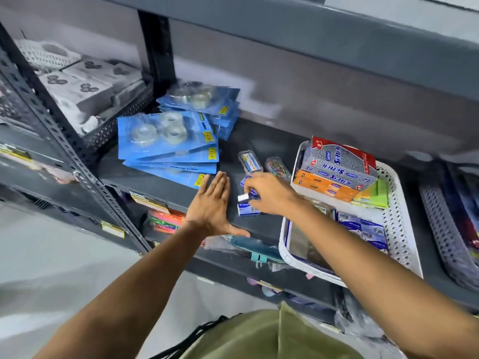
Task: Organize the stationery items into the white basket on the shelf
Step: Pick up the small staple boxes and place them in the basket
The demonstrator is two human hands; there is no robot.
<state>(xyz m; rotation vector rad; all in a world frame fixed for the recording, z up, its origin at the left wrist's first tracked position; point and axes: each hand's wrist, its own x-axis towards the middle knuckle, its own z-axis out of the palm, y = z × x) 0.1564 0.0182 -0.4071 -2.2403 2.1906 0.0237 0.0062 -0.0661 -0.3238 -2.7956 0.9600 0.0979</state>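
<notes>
Centre of frame: right hand [269,194] pinches a small blue-and-white box [245,197] just above another like it [247,211] on the dark shelf [166,185]; left hand [211,206] rests flat and released on the shelf just left of them. White basket [399,221] sits at right of frame, holding Softek boxes [337,164] at its far end. Blue tape packs [166,141] are stacked at centre left; two clear clip cases [250,161] lie just beyond the right hand.

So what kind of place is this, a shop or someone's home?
Most likely a shop's stationery aisle: yellow price stickers on the stacked blue tape packs, price labels on the metal shelf edge, and boxed stock in the white basket.
</notes>
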